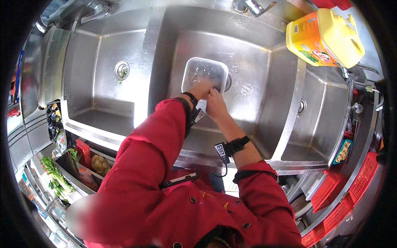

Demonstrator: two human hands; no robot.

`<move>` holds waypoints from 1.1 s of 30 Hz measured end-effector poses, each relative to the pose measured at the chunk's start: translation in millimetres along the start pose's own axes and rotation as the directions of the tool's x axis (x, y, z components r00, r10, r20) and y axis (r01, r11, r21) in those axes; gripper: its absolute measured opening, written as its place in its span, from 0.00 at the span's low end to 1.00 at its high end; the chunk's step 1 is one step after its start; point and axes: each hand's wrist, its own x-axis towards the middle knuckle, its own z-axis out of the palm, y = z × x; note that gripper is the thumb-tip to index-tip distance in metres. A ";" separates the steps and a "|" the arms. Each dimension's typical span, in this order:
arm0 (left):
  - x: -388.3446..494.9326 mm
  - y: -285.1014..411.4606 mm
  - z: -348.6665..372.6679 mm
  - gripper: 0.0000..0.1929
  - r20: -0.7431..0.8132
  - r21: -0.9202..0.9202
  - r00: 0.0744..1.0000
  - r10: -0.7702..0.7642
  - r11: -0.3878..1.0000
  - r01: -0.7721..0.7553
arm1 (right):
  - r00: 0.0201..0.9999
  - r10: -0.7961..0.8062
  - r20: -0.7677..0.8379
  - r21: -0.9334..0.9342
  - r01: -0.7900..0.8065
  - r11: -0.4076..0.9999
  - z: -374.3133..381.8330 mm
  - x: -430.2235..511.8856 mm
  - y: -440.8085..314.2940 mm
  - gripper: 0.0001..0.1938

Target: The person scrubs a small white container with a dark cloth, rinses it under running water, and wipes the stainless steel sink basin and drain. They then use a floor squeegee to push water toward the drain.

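A clear, rounded-corner plastic container (189,68) sits in the middle basin of a stainless steel sink (189,43), beside the drain (229,83). My left hand (203,87) reaches down into it, and its fingers are blurred and partly hidden. At the container's near right corner, my right hand (216,104) has its fingers curled in close to the left one. Between the two hands shows a small dark thing (215,88). What it is, and which hand grips it, cannot be made out. A black strap with a small device circles each forearm.
A yellow plastic jug (338,40) with an orange label rests on the sink's back right. The left basin (124,93) has green scraps at its drain. Two faucets (252,6) (96,11) rise behind. Red plastic baskets (328,190) line the lower right, and leafy greens (55,178) lie lower left.
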 end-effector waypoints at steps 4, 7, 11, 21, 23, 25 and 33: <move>11.2 10.1 -40.0 0.18 -0.009 -0.356 0.952 -0.307 0.890 0.284 | 0.693 0.682 0.233 0.742 -0.580 0.336 1.5 16.9 -8.0 0.21; -10.2 48.5 -78.8 0.21 -0.027 -0.486 0.880 -0.474 0.775 0.403 | 0.731 0.528 0.433 0.859 -0.157 -0.487 -18.2 34.6 -9.1 0.31; -51.4 121.3 -111.5 0.19 -0.319 -0.372 0.902 -0.292 0.913 0.164 | 0.877 0.161 0.453 0.653 -0.203 -0.729 -64.3 32.6 -11.1 0.31; -51.4 114.7 -130.1 0.22 -0.203 -0.416 0.940 -0.276 0.893 0.172 | 0.861 0.391 0.326 0.834 -0.066 -0.548 -37.5 25.7 -19.8 0.18; -44.7 91.7 -126.7 0.25 -0.252 -0.451 0.894 -0.370 0.863 0.230 | 0.837 0.433 0.334 0.851 -0.069 -0.521 -30.5 42.3 -11.0 0.17; -38.7 68.5 -120.3 0.23 -0.121 -0.518 0.828 -0.547 0.747 0.417 | 0.659 0.633 0.407 0.906 -0.199 -0.374 -26.8 44.9 -7.5 0.16; -48.1 42.0 -68.7 0.28 -0.124 -0.103 0.958 -0.259 0.964 0.247 | 0.870 0.473 -0.139 0.631 -0.290 0.719 6.0 47.5 8.9 0.15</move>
